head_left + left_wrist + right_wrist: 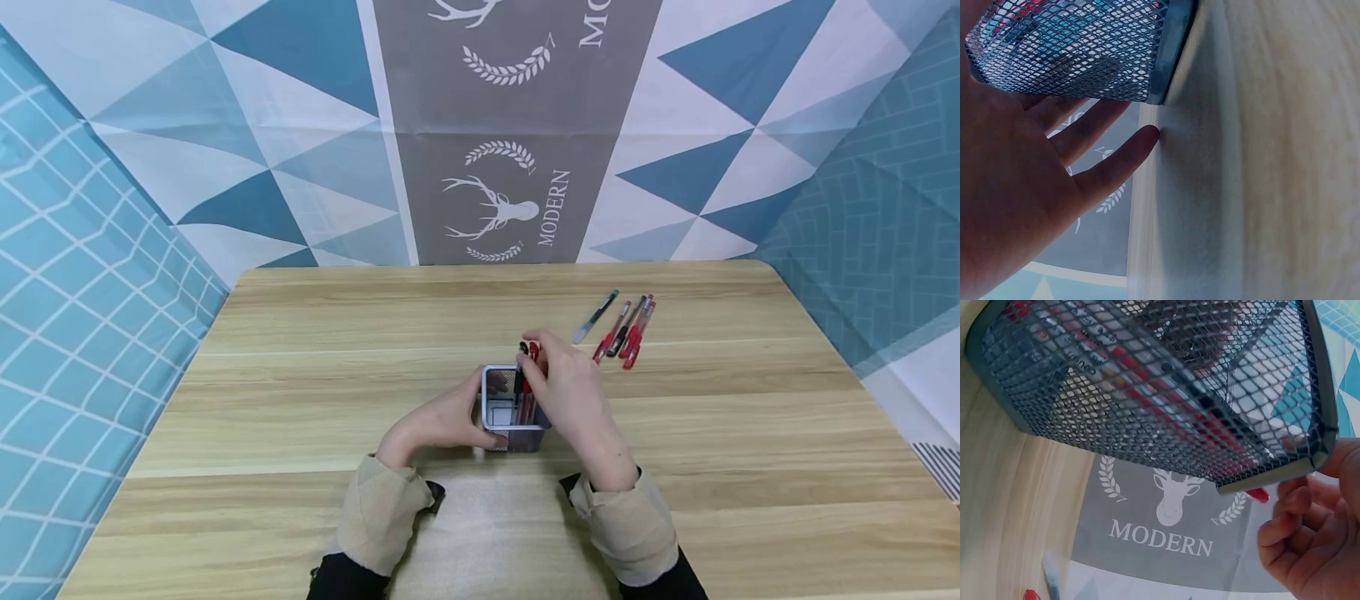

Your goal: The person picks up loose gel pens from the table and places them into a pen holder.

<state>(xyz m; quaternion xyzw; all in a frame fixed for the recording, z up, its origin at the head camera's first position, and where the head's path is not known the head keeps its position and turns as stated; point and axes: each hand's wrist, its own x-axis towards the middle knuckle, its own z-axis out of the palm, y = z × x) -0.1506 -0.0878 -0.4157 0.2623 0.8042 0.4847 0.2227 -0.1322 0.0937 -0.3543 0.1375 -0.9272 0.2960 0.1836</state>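
A mesh pen holder [524, 441] stands upright on the table, with red and black pens [527, 385] leaning inside. My left hand [442, 419] holds it from the left, thumb at the near side and fingers round the far side; in the left wrist view the fingers of the hand [1054, 162] lie along the mesh [1079, 56]. At the rim, my right hand [576, 390] pinches the tops of the pens. The right wrist view has its curled fingers [1297, 519] by the rim and the pens slanting behind the mesh [1147, 444]; the exact fingertip contact is hidden.
Several red and black pens [632, 330] lie loose on the wooden table [315, 333], behind and right of the holder. A pen with a teal end [596, 317] lies just left of them. Patterned cloth [495, 117] hangs behind the table.
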